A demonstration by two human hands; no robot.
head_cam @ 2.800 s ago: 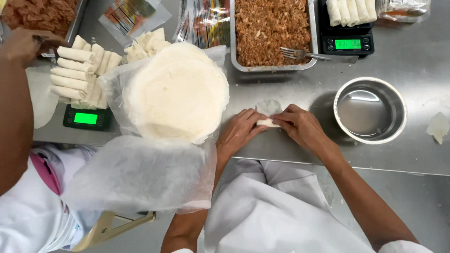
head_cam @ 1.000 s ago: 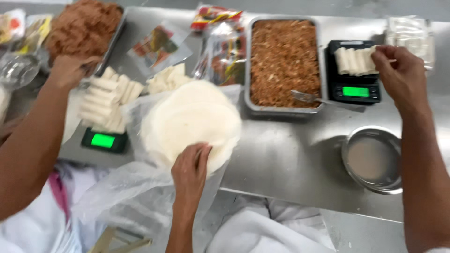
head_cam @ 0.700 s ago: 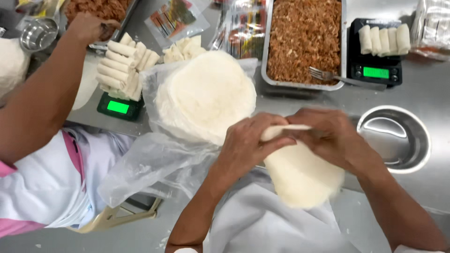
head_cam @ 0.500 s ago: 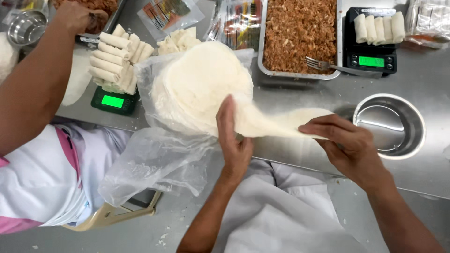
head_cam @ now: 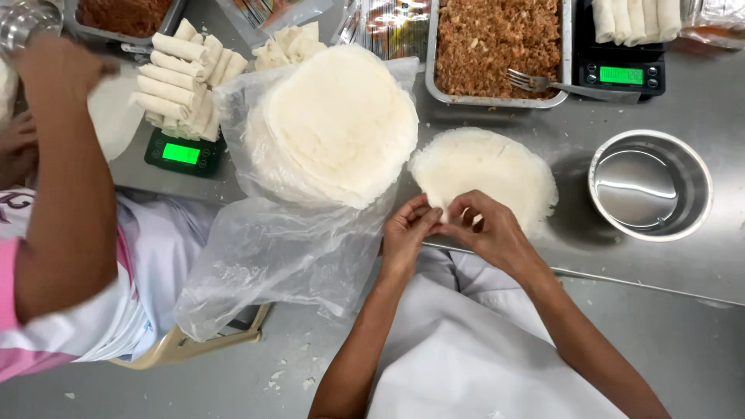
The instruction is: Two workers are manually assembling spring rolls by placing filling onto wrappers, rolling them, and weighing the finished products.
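A thin round white wrapper (head_cam: 485, 171) lies flat on the steel table (head_cam: 698, 264) in front of me. My left hand (head_cam: 409, 233) and my right hand (head_cam: 487, 230) meet at its near edge, fingertips pinching the rim. To the left stands a tall stack of the same wrappers (head_cam: 330, 124) inside an open clear plastic bag (head_cam: 272, 264). A steel tray of brown minced filling (head_cam: 497, 46) with a fork (head_cam: 543, 81) sits at the back.
A round steel bowl (head_cam: 650, 185) with water stands to the right. A scale (head_cam: 621, 70) at the back right carries rolled pieces (head_cam: 632, 15). At left, a co-worker's arm (head_cam: 66, 178) reaches over another scale (head_cam: 182, 151) piled with rolls (head_cam: 182, 77).
A single wrapper was peeled off the stack and drawn to the right; it now lies flat on the table, and both my hands have come together at its near edge.
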